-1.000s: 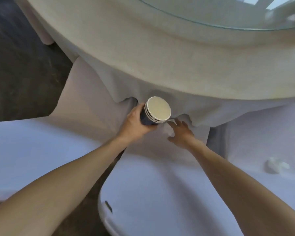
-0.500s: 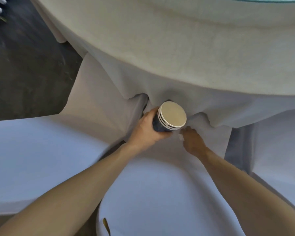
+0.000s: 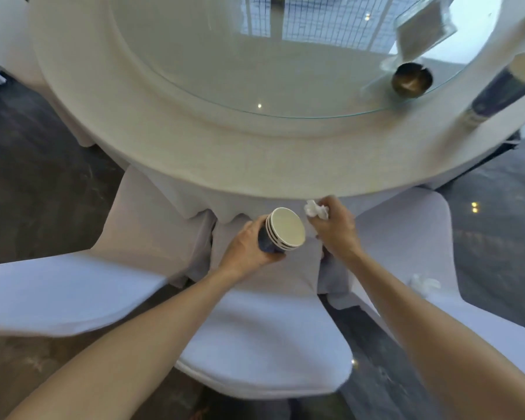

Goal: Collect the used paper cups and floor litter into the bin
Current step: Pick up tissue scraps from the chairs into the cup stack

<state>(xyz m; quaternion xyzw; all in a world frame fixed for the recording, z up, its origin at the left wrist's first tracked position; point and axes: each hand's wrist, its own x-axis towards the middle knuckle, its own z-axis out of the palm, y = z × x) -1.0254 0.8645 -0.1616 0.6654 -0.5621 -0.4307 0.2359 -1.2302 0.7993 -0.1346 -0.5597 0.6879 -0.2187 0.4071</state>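
My left hand [image 3: 249, 245] grips a stack of dark blue paper cups [image 3: 281, 230] with white rims, mouth tilted toward me, just below the table edge. Right beside it my right hand [image 3: 334, 228] is closed on a crumpled white tissue [image 3: 315, 210], which pokes out above the fingers. Another blue paper cup [image 3: 503, 89] stands on the table at the far right. A second crumpled white tissue [image 3: 423, 284] lies on the seat of the chair to my right. No bin is in view.
A round table [image 3: 225, 153] with a cream cloth and a glass turntable [image 3: 255, 56] fills the top. A metal holder [image 3: 411, 79] and a clear sign stand on the glass. White-covered chairs [image 3: 270, 344] crowd the table edge; dark floor [image 3: 28, 192] lies on both sides.
My right hand has come up from the chair seat with the tissue pinched in it. My view has lifted, so the tabletop now shows. The left hand still holds the cups.
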